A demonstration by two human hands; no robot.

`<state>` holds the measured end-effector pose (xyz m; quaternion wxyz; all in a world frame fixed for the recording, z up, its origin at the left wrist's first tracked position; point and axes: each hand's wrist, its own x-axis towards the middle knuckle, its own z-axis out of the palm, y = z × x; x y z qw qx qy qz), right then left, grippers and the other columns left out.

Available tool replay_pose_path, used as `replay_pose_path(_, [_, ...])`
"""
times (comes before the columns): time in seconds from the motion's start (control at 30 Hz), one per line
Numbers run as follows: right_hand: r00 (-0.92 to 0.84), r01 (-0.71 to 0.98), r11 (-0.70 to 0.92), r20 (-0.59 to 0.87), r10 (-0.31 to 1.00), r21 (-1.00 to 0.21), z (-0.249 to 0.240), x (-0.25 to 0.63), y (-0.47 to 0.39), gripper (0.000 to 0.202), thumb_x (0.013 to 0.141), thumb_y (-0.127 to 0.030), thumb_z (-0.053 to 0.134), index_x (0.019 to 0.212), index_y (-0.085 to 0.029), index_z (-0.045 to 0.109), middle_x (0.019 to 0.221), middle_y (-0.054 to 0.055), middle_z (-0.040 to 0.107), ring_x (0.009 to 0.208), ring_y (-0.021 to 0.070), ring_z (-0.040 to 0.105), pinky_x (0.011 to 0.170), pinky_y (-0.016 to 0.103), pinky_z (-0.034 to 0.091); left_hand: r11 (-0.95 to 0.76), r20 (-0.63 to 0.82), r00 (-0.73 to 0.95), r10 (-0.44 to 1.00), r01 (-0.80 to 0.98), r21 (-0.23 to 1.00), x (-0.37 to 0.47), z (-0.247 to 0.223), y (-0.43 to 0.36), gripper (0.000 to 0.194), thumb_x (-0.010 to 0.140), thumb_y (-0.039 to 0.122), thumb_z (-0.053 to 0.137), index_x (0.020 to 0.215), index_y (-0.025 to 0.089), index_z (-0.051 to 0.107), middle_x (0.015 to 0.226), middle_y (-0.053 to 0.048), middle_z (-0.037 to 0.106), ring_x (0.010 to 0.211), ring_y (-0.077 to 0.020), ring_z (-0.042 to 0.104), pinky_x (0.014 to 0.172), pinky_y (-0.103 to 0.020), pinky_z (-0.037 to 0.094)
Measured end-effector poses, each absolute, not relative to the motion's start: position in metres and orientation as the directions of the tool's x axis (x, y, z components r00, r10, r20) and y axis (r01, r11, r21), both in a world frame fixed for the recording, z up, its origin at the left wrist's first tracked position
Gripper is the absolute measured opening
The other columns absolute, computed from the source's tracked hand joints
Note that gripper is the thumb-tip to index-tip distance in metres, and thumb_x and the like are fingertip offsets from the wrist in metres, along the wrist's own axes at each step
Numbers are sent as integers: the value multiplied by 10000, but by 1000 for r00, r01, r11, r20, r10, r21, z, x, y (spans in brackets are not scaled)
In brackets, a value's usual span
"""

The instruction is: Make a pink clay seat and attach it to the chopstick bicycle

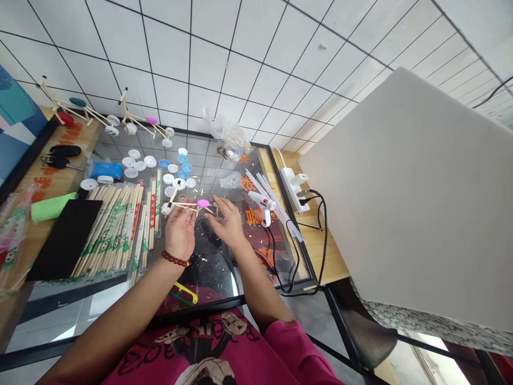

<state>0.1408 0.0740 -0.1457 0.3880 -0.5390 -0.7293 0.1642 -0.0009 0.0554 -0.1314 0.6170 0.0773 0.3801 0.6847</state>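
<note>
Where hands (204, 224) meet: chopstick frame (188, 206), pink cap (203, 203), white wheel.

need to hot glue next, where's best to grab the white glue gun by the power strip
Probably by the handle of the glue gun, which points toward the person at the table front. Come in with the right hand, from its left, since its cord and the power strip crowd the right side.

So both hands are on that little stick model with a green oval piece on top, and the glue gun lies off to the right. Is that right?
Not quite: the oval piece on the stick model is pink, not green, as the head view shows. Both hands, left and right, are on it; the glue gun lies right.
</note>
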Motion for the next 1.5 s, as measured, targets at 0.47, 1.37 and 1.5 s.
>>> replay_pose_path(0.47, [-93, 603, 388, 422, 902, -697, -132, 133, 73, 494, 803, -386, 755, 1269, -259, 649, 1237, 80, 689, 1141, 241, 625, 1008, 408, 485, 40, -320, -208, 924, -781, 623, 2, -130, 55, 272, 684, 158, 797, 938, 203, 711, 1015, -46, 753, 971, -159, 684, 926, -296, 493])
replay_pose_path(1.37, [-208, 424, 429, 375, 903, -798, -121, 123, 97, 247, 786, -362, 804, 999, -246, 755, 1187, 70, 703, 1127, 227, 639, 1036, 405, 450, 46, -348, -209, 914, -799, 599, 4, -126, 56, 293, 636, 149, 803, 919, 196, 745, 957, -34, 764, 887, -128, 682, 858, -247, 504])
replay_pose_path(1.5, [-222, 408, 441, 381, 897, -800, -120, 124, 97, 344, 773, -376, 808, 1078, -236, 730, 1230, 89, 688, 1166, 229, 634, 1057, 403, 452, 40, -341, -217, 915, -791, 610, 4, -127, 56, 275, 645, 151, 792, 912, 197, 747, 969, -38, 765, 914, -137, 685, 869, -253, 505])
